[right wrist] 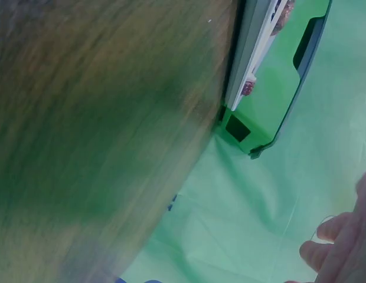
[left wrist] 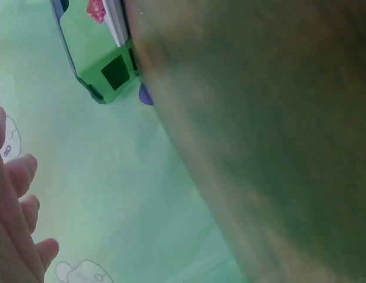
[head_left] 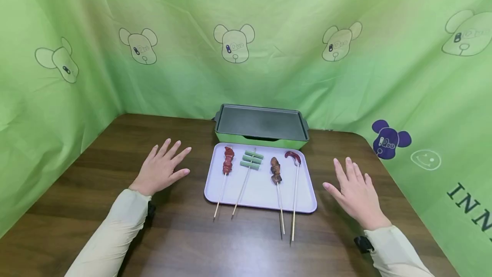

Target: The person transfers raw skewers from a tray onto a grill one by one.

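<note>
My sleeves are coming in from 7 and 5 o'clock, and both of my hands are lying flat on the dark wooden surface (head_left: pixel 184 234). My left hand (head_left: pixel 161 169) is resting at about 9 o'clock of the tray, its fingers (head_left: pixel 177 152) spread and relaxed, grasping nothing. My right hand (head_left: pixel 355 193) is resting at about 3 o'clock of the tray, its fingers (head_left: pixel 347 168) likewise straight and released, grasping nothing. Both hands are sitting near the tray but apart from it.

Between them the pale lilac tray (head_left: pixel 261 195) is lying with four skewers side by side, their sticks pointing toward 6 o'clock and poking out over the near rim. From left to right I am seeing a red meat skewer (head_left: pixel 228 160), a skewer of green stalk pieces (head_left: pixel 252 160), a brown meat skewer (head_left: pixel 275 170) and a curled red sausage skewer (head_left: pixel 294 157).

Just past the tray, at 12 o'clock and touching its far rim or nearly so, a green grill pan (head_left: pixel 261 124) with a flat grey plate is standing. Behind it and on both sides a green curtain (head_left: pixel 269 46) printed with bears is hanging. My wrist views are showing blurred surface, the pan's corner and my fingertips only.
</note>
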Motion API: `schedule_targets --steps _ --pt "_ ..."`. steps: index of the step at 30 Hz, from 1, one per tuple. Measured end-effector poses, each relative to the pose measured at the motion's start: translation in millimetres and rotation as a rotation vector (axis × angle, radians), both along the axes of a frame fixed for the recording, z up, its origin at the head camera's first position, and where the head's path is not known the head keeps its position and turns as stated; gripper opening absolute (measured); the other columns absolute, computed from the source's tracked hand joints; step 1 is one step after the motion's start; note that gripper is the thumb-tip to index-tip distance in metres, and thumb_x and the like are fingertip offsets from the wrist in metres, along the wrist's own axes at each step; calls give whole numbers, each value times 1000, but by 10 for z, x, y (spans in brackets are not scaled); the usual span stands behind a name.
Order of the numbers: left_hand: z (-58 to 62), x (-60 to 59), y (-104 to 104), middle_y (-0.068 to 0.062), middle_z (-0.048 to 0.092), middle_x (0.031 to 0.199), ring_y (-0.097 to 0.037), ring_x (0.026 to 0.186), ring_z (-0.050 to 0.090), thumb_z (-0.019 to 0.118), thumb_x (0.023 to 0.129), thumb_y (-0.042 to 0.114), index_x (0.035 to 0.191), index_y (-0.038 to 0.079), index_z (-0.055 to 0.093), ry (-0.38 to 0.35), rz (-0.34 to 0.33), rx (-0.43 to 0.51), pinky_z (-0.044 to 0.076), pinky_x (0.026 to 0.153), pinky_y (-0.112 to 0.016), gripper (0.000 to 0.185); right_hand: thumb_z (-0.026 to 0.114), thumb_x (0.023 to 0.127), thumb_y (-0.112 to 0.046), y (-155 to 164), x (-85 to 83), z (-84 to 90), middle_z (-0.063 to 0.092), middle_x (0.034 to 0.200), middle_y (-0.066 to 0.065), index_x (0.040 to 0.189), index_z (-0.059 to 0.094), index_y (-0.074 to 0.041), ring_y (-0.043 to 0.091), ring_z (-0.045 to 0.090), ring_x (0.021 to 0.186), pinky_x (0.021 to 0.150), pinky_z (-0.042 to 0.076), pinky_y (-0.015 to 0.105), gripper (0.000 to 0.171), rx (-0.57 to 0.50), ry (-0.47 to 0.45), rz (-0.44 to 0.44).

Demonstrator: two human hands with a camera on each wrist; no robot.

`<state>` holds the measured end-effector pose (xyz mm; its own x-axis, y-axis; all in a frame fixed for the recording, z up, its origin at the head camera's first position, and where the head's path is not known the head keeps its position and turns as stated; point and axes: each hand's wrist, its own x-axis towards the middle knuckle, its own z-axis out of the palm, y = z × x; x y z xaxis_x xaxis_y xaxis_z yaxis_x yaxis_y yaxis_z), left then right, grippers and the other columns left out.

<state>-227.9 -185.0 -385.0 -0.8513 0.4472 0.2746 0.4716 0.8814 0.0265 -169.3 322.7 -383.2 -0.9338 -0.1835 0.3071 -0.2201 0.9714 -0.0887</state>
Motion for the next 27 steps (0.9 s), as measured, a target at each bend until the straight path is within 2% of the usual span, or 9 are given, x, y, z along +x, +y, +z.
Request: schedule_targets --steps 5,9,12,15,18,22,27 --pt "22 -47 46 -21 32 151 -42 139 25 45 97 53 147 14 41 -17 -86 0 23 108 -59 64 45 100 -44 -6 28 3 28 143 39 147 26 5 55 34 125 97 27 68 71 -57 22 28" --pt "8 -74 88 -21 31 151 -42 139 26 48 97 49 147 12 41 -54 -136 0 24 107 -59 63 48 100 -35 -29 37 3 22 145 40 147 23 10 57 31 127 97 28 67 69 -219 1 73" --pt "-12 -97 118 -22 31 151 -43 138 27 51 97 45 147 11 40 -78 -145 17 26 106 -59 62 48 101 -30 -53 50 -11 17 147 40 148 18 10 55 22 133 101 23 66 68 -359 -31 98" --pt "-47 -143 129 -23 31 151 -43 138 26 51 97 43 147 10 39 -100 -143 16 26 106 -59 61 47 102 -27 -106 49 -58 21 145 38 146 21 12 53 24 132 102 22 66 64 -434 -36 114" --pt "-81 -196 150 -22 31 151 -42 139 26 50 97 44 148 11 39 -125 -151 -5 25 107 -58 61 48 101 -23 -168 68 -86 31 136 37 138 32 14 51 36 121 96 31 63 55 -467 -24 115" --pt "-106 -258 199 -21 33 150 -42 139 26 48 98 45 147 12 41 -145 -164 -46 25 107 -58 59 50 100 -18 -234 126 -99 42 119 33 126 43 15 43 51 102 83 42 51 43 -503 -20 96" --pt "-136 -341 282 -20 35 150 -41 139 27 46 98 45 145 13 44 -153 -193 -92 25 108 -57 57 50 100 -17 -277 182 -97 58 102 20 124 47 9 22 58 81 68 47 32 36 -566 -73 65"
